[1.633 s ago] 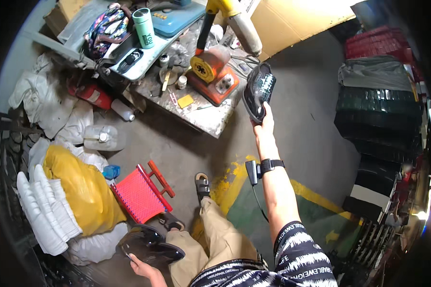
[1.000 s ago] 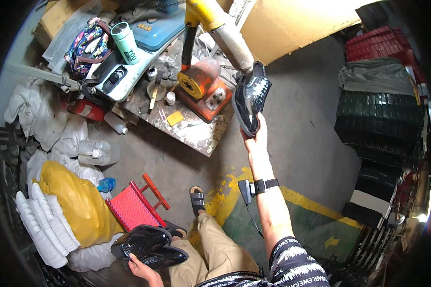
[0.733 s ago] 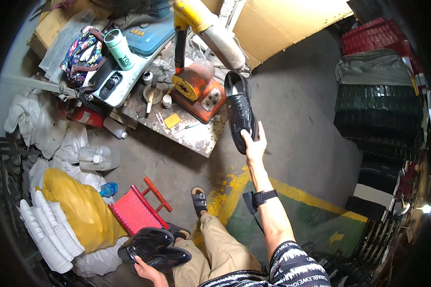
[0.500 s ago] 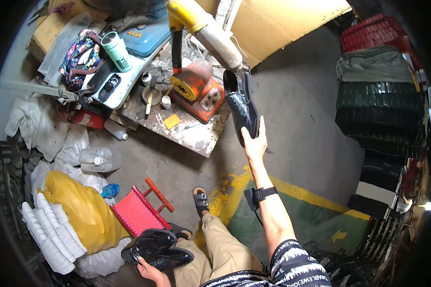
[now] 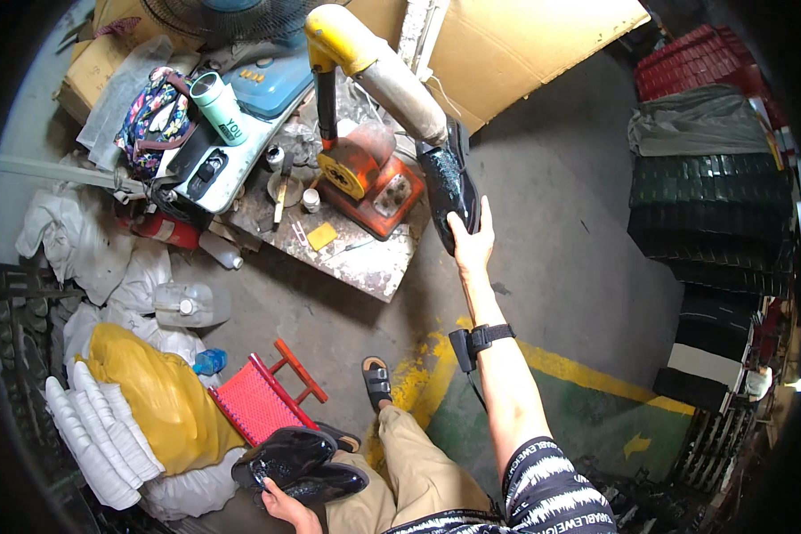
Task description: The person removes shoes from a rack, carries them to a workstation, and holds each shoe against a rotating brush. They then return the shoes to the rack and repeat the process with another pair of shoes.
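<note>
At the end of my outstretched right arm, my right hand (image 5: 473,245) grips a glossy black shoe (image 5: 445,191), thumb on top. A second dark shape alongside it looks like another shoe. The shoe's far end lies right at the metal nozzle of a yellow hot-air gun (image 5: 405,89), which covers part of it; whether they touch, I cannot tell. Low on the left, by my lap, my left hand (image 5: 285,505) is closed on a pair of black shoes (image 5: 298,463), glossy and side by side.
A stained worktable (image 5: 365,271) carries an orange machine (image 5: 378,200), a brush (image 5: 281,191) and a yellow block (image 5: 322,236). A red stool (image 5: 262,400) stands near my feet. White and yellow sacks (image 5: 156,392) lie at left. Stacked dark goods (image 5: 707,205) line the right.
My right hand has moved up and away from me, bringing its shoe closer under the nozzle. My left hand keeps its hold on the pair. The view has shifted slightly.
</note>
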